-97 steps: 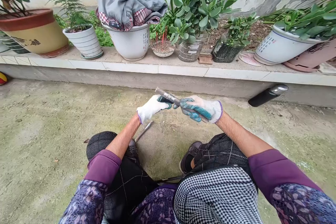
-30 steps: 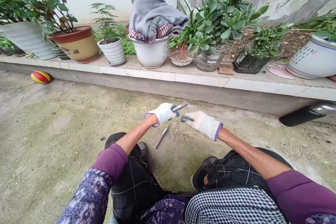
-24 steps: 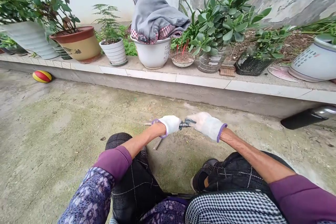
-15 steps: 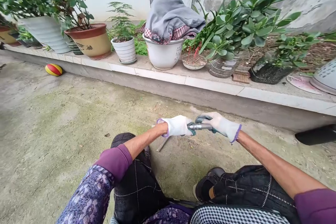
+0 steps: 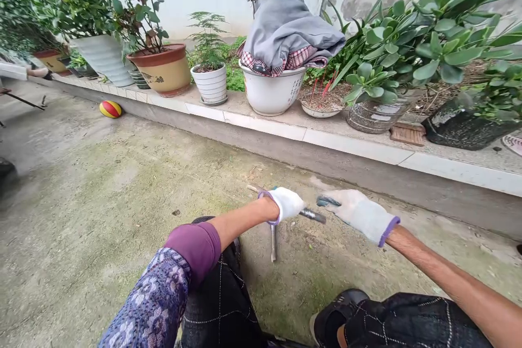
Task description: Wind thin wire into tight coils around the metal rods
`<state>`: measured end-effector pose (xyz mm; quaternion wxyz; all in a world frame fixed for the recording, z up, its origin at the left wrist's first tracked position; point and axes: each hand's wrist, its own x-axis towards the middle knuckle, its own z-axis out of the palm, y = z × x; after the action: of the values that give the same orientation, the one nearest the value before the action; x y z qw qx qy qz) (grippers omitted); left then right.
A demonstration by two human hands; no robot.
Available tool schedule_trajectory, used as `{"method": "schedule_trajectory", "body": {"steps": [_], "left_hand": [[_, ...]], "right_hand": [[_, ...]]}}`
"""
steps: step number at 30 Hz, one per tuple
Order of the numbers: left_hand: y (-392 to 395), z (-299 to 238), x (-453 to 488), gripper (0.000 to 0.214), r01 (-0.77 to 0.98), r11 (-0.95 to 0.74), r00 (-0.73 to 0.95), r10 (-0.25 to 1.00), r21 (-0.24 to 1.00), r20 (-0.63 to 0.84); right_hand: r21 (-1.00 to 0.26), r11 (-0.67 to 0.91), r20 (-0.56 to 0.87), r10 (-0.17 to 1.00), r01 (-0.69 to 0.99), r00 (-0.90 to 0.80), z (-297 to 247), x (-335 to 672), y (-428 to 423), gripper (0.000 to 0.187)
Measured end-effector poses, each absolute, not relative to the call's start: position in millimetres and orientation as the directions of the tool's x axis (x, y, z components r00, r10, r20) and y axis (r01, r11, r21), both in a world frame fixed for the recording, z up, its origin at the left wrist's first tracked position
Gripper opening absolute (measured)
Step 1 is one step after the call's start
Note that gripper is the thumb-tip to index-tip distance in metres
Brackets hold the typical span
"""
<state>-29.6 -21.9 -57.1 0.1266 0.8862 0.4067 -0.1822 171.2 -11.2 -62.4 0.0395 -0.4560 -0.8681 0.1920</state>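
Note:
My left hand (image 5: 289, 204), in a white glove with a purple cuff, is closed around a grey metal tube (image 5: 313, 215). The tube's end juts out to the right past my fingers. A grey rod (image 5: 273, 243) points down from below that hand, and a pale stick end (image 5: 253, 188) shows behind the wrist; whether these join the tube is hidden. My right hand (image 5: 353, 211), gloved alike, is just right of the tube end and apart from it. Its fingers stretch leftward with the dark-coated fingertips showing, and nothing is visible in them.
Beyond the hands runs a low tiled ledge (image 5: 261, 126) bearing potted plants. Grey cloth (image 5: 289, 27) covers a white pot (image 5: 271, 89). A wooden brush (image 5: 408, 134) lies on the ledge. A red and yellow ball (image 5: 110, 109) rests on the concrete floor (image 5: 134, 185); my shoe (image 5: 340, 315) is below.
My right hand has let go of the tube and moved off to the right. The left hand has turned the tube so its end tips downward. The view has swung left.

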Motion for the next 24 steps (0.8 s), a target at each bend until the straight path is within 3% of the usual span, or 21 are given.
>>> {"method": "schedule_trajectory", "body": {"steps": [2,5,11,14,16,20,24], "left_hand": [[-27.4,-54.7,-22.2,0.025,0.718,-0.686,0.664,0.623,0.119,-0.413],[-24.6,-46.0,-18.0,0.025,0.728,-0.653,0.682,0.658,0.209,-0.319],[-8.5,-41.7,-27.2,0.019,0.719,-0.456,0.606,0.781,0.524,-0.152],[-11.5,-40.2,-28.1,0.023,0.598,-0.257,0.527,0.84,0.759,-0.131],[-15.8,-35.8,-27.3,0.031,0.522,-0.107,0.467,0.866,0.846,-0.178],[-21.7,-24.7,-27.0,0.04,0.357,0.069,0.413,0.883,0.931,-0.224],[-22.6,-19.7,-27.7,0.031,0.198,0.199,0.398,0.879,0.96,-0.265]], "right_hand": [[-0.48,0.418,-0.126,0.837,0.771,-0.533,-65.7,182.0,-6.6,0.031],[-0.615,0.282,-0.168,0.866,0.737,-0.471,-65.9,189.8,-6.4,0.03],[-0.686,-0.03,-0.315,0.913,0.727,-0.259,-63.1,180.2,-14.9,0.028],[-0.72,-0.031,-0.293,0.92,0.694,-0.262,-64.4,176.1,-13.9,0.026],[-0.754,-0.004,-0.253,0.924,0.657,-0.286,-64.2,174.5,-13.5,0.025],[-0.778,0.036,-0.217,0.921,0.627,-0.323,-62.5,170.6,-15.8,0.023],[-0.783,0.053,-0.217,0.91,0.619,-0.353,-67.8,169.9,-15.4,0.028]]}}
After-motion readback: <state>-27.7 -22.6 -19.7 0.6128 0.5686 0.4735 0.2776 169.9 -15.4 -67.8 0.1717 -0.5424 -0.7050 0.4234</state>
